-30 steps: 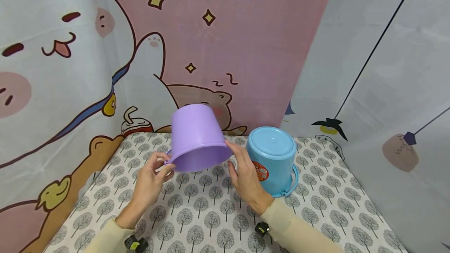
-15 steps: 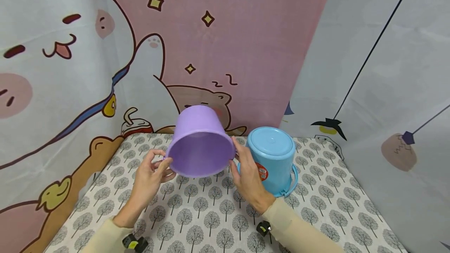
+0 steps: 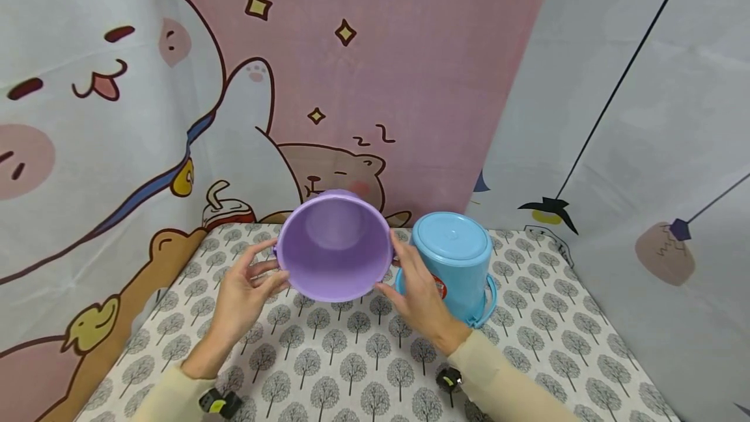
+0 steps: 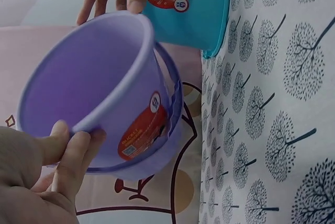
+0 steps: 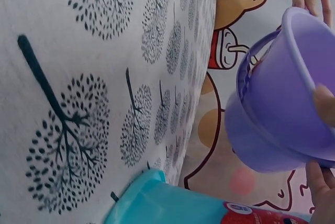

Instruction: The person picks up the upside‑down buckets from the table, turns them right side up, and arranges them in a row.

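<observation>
A purple bucket (image 3: 335,253) is held up over the table, tilted so its open mouth faces me and its inside shows. My left hand (image 3: 243,295) pinches the bucket's rim at the left side, thumb in front. On the right side my right hand (image 3: 418,292) grips the rim, its fingers behind and thumb at the front edge. In the left wrist view a red label (image 4: 142,134) shows on the bucket's outer wall, with the purple handle (image 4: 175,103) hanging below it. Just right of my right hand a light blue bucket (image 3: 454,259) stands upside down, base up.
The table carries a white cloth (image 3: 351,370) printed with grey trees. Behind it hangs a curtain (image 3: 422,83) with cartoon animals. The blue bucket's handle (image 3: 491,298) sticks out at its lower right.
The purple bucket has tipped from mouth-down to mouth toward me, both hands turning it by the rim and sinking slightly. The blue bucket has stayed in place.
</observation>
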The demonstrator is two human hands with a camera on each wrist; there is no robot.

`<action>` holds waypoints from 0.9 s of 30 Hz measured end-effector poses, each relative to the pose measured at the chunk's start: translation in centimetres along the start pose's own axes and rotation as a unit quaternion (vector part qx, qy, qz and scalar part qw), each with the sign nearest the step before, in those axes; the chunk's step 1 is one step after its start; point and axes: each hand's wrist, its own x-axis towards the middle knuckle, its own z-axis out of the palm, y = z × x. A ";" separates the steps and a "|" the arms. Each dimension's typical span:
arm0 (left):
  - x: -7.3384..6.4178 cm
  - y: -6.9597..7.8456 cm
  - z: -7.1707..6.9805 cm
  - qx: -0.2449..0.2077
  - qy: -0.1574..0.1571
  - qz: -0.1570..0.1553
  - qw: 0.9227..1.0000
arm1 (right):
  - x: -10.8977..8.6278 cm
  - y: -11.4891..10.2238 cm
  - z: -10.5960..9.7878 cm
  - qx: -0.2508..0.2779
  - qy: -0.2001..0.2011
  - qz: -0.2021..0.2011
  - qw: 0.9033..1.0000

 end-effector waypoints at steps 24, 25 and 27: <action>0.0 -0.6 0.1 0.141 0.009 0.092 0.986 | 1.3 0.0 -0.8 0.034 -0.022 0.032 0.999; -0.1 -0.6 0.1 0.145 0.012 0.096 0.985 | 1.4 0.0 -0.8 0.035 -0.026 0.038 0.998; 0.0 -0.7 0.2 0.148 0.019 0.100 0.984 | 1.5 0.0 -0.7 0.030 -0.034 0.053 0.998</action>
